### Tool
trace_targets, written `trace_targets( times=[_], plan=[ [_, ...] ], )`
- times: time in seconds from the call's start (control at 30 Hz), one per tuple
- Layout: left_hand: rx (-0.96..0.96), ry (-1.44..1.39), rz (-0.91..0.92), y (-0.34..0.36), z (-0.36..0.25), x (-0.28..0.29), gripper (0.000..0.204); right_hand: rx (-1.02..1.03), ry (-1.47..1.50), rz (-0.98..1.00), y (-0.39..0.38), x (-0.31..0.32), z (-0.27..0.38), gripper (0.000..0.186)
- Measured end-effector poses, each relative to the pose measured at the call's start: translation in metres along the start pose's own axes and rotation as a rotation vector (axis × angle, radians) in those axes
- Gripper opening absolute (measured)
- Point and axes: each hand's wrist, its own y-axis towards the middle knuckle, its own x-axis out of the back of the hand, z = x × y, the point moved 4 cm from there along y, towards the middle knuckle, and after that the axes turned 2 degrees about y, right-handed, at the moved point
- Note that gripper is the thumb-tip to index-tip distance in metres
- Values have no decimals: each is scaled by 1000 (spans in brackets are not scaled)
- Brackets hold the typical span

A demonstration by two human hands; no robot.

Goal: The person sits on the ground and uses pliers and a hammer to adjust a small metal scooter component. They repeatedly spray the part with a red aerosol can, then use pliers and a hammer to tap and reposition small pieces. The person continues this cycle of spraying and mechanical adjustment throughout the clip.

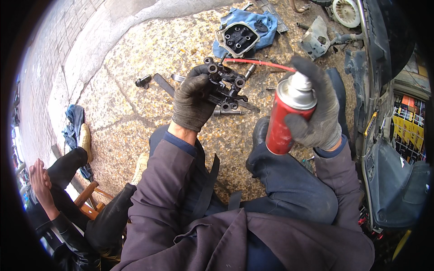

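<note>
My left hand [193, 97], in a dark grey work glove, is closed around a black, oily rocker arm assembly [226, 86] with round bored ends. In my right hand [316, 108], gloved too, is a red aerosol spray can [284, 119] with a silver top, held upright with the index finger over its nozzle. A thin red straw [260, 62] runs left from the nozzle, its tip close to the upper part of the rocker arm assembly. Whether spray is coming out cannot be seen.
On the ground beyond, an oily metal engine housing [238, 39] lies on a blue cloth [266, 27]. Small metal parts [143, 81] are scattered about. A dirty metal bracket [315, 38] and a vehicle body [377, 113] are at right. Another person's hand [40, 183] is at left.
</note>
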Motion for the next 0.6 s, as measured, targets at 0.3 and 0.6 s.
trace_targets(
  times=[0.3,0.6],
  plan=[
    [-42,110,-47,-4,-4,3,38,-294,-509,-401,-40,75,-143,88],
    [-71,291,-107,-5,-5,2,46,-739,-673,-626,-96,139,-251,88]
  ],
)
